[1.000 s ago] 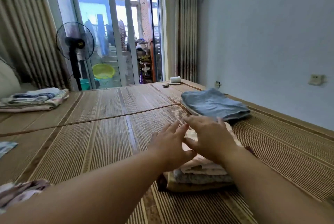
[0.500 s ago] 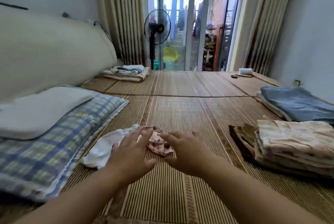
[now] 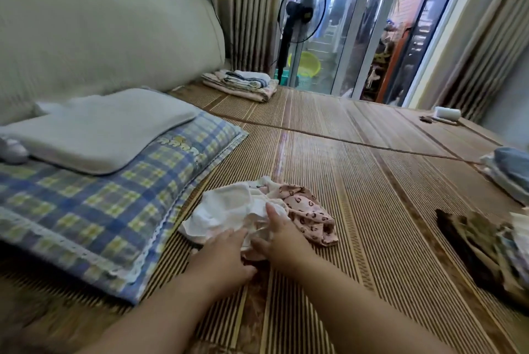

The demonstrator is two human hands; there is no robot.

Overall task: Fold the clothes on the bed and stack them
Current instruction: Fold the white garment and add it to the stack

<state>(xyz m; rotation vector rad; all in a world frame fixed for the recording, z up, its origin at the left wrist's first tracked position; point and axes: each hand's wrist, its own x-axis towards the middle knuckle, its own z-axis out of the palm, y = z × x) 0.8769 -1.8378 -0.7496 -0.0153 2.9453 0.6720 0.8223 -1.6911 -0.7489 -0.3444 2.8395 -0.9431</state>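
Left hand and right hand both grip the soft, crumpled white cloth on the ribbed bamboo mat, spotted pink fabric touching it.

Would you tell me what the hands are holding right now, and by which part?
The left hand and right hand both grip the crumpled white garment at its near edge.

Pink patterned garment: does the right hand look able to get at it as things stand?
Probably yes. The right hand grips the white cloth directly beside the pink patterned garment, which lies mostly uncovered on the mat on that hand's own side; nothing stands between them.
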